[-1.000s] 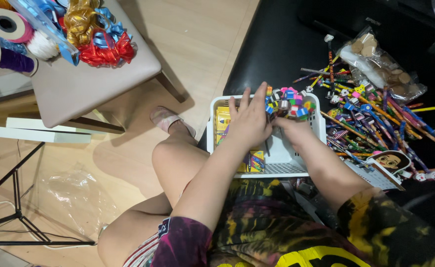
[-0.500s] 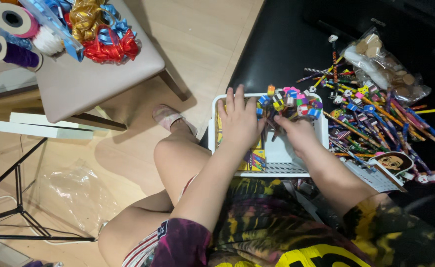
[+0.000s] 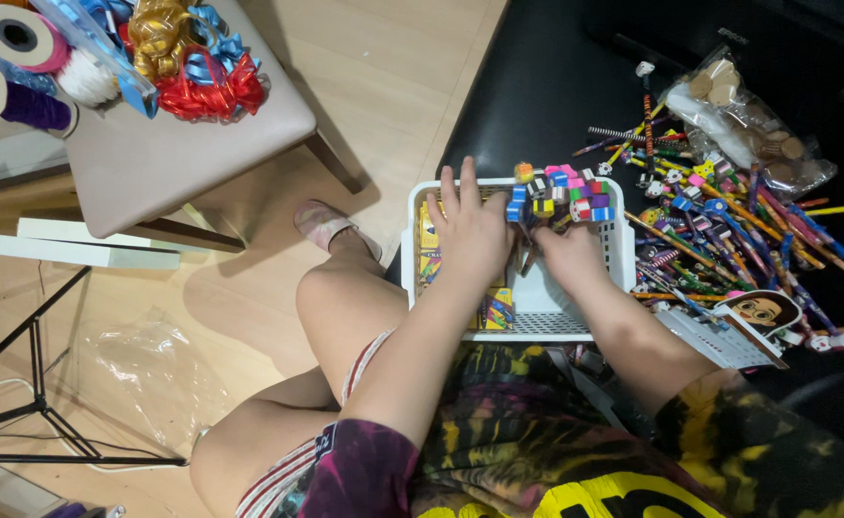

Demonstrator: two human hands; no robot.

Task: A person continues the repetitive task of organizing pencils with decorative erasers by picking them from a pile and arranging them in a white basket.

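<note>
Left hand [image 3: 475, 230] spread flat, fingers fanned toward 12 o'clock, pressing inside a white basket [image 3: 618, 254] on the black table [image 3: 537, 96]. Right hand [image 3: 568, 251] closed around a bundle of pencils [image 3: 558, 192], colourful eraser tops poking out at 12 o'clock over the basket's far rim. At 3 o'clock, a loose heap of pencils [image 3: 729, 230]; at 10 o'clock, ribbon bows [image 3: 191, 58] on a chair [image 3: 163, 163].

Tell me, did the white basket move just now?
No. The white basket sits in the same spot at the left edge of the black table, just as far from the chair leg as before.
</note>
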